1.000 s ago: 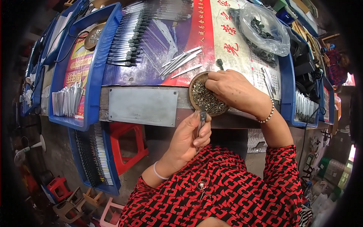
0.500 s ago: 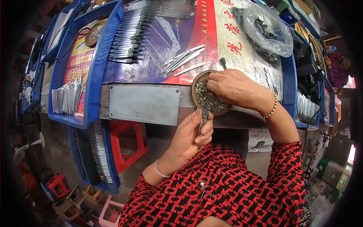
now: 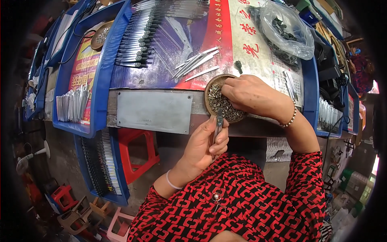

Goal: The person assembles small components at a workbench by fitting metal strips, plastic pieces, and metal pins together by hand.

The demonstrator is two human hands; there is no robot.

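Note:
A slim metal strip with a dark fitting (image 3: 219, 120) at its upper end is gripped upright in my left hand (image 3: 199, 147), thumb and fingers closed round it. That dark end reaches the near edge of a round wooden bowl (image 3: 207, 95). Small brass-coloured metal pins (image 3: 218, 99) fill the bowl. Over its right side is my right hand (image 3: 258, 96), fingers bent and pressed together at the pins; whatever the fingertips hold is hidden. A loose dark fitting (image 3: 239, 67) lies just beyond this hand, and several bare metal strips (image 3: 198, 63) lie farther left.
Rows of strips with dark fittings (image 3: 142, 47) cover the table's far left. Blue trays (image 3: 98, 99) flank the work area. A clear plastic bag (image 3: 300, 42) of dark parts stands back right. A grey metal plate (image 3: 154, 111) lines the near edge, with a red stool (image 3: 141, 167) below.
Both hands keep nearly the same places and grips, the right one still at the bowl. The whole view has shifted very slightly.

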